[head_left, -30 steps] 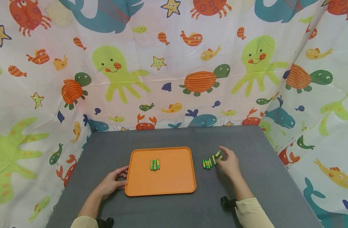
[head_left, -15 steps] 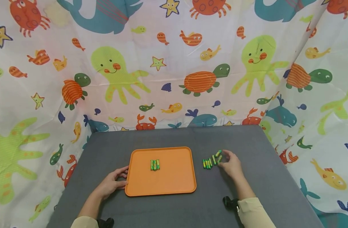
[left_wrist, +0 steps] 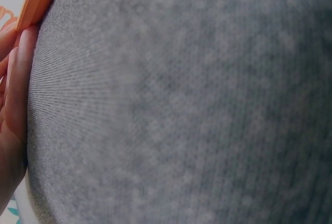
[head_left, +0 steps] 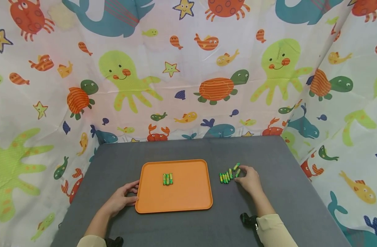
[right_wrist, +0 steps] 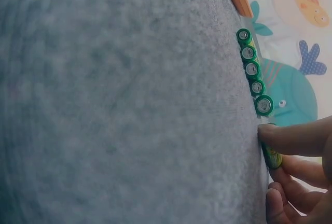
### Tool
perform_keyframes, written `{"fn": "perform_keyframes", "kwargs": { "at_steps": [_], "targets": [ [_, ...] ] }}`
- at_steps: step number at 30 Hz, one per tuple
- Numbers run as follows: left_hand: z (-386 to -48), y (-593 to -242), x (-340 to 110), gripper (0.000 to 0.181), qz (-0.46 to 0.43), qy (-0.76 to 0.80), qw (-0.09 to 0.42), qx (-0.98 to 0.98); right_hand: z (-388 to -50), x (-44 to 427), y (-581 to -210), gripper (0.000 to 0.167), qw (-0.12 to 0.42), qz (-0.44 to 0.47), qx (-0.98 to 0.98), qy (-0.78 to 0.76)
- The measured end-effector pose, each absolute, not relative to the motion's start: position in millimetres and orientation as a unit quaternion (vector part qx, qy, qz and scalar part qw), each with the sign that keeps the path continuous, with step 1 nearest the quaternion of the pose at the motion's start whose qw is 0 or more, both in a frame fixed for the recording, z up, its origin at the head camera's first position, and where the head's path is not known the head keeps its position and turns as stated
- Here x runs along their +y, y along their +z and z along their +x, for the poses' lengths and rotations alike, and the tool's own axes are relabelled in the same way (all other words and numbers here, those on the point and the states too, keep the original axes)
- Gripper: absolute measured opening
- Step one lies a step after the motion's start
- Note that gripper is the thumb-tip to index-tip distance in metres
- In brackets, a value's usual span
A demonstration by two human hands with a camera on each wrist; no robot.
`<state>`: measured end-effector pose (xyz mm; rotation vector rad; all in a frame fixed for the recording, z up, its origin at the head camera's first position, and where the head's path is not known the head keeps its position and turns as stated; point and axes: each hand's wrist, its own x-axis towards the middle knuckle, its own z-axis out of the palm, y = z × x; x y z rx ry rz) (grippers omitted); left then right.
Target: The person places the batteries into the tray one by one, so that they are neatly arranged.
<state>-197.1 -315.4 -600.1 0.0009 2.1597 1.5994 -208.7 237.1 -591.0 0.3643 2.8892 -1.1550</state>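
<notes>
Closest to the viewer, at the bottom of the head view, are two pale sleeves, each with a black device near the wrist. A little farther in, the left hand rests against the left edge of an orange tray, its fingers relaxed and touching the rim rather than clearly wrapped round it. The tray is rectangular, with rounded corners and a low raised lip, and lies flat on a grey table. On it, left of its middle, three small batteries lie side by side in a neat block. Right of the tray, apart from it, the right hand has finger and thumb closed on the battery in hand, pinching it. Just left of that hand, a row of five batteries lies close together on the table, slightly staggered; a loose battery lies slanted just beyond. All are green cylinders with yellow bands; the wrist view shows silvery ends. As a judgement, the handling looks partway along: three are on the tray, seven are off it, and the last two are out of line. Behind everything hangs a white curtain printed with sea animals.
</notes>
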Motion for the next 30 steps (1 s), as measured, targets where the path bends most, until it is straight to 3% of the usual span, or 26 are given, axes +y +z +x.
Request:
{"fn": "perform_keyframes", "kwargs": {
  "at_steps": [9,20,30],
  "targets": [
    [-197,-601,-316,0.076,0.0,0.583,0.222,0.781,-208,239,-591,0.062,0.011,0.124,0.921,-0.368],
    [-195,-599,-317,0.077,0.009,0.581,0.224,0.783,-210,238,-582,0.06,-0.037,0.135,0.879,-0.456],
    [-194,-598,-316,0.076,0.016,0.579,0.226,0.783,-208,227,-559,0.062,-0.037,0.114,0.853,-0.508]
  ]
}}
